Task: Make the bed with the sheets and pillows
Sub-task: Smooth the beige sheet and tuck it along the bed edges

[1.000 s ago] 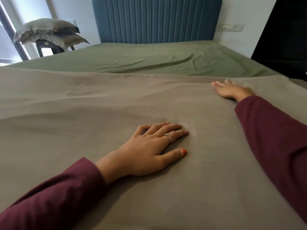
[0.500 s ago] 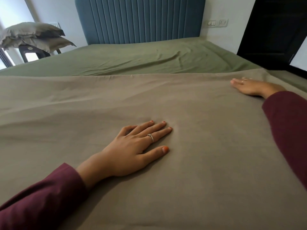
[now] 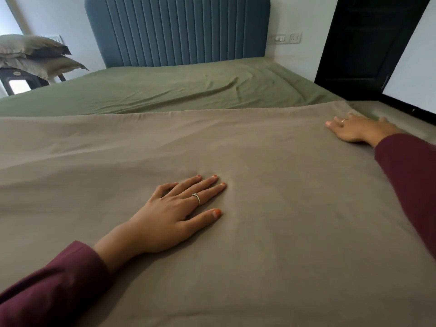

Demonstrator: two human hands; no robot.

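Note:
A taupe top sheet (image 3: 271, 166) covers the near part of the bed, its far edge running straight across. Beyond it lies the olive green fitted sheet (image 3: 179, 90), slightly wrinkled, up to the blue ribbed headboard (image 3: 179, 29). My left hand (image 3: 169, 213) rests flat on the taupe sheet near the middle, fingers straight. My right hand (image 3: 356, 129) presses flat on the sheet's far right corner, at the bed's right side. Two grey-green pillows (image 3: 33, 55) are stacked on a dark chair at the far left, off the bed.
A dark door (image 3: 363, 41) stands at the right of the bed, close to its side. A wall socket (image 3: 285, 38) is beside the headboard. The chair (image 3: 16, 81) with the pillows stands by the bed's left side.
My right hand has slid to the right along the sheet's far edge to its corner. My left hand has stayed flat in place. The view has turned to the right.

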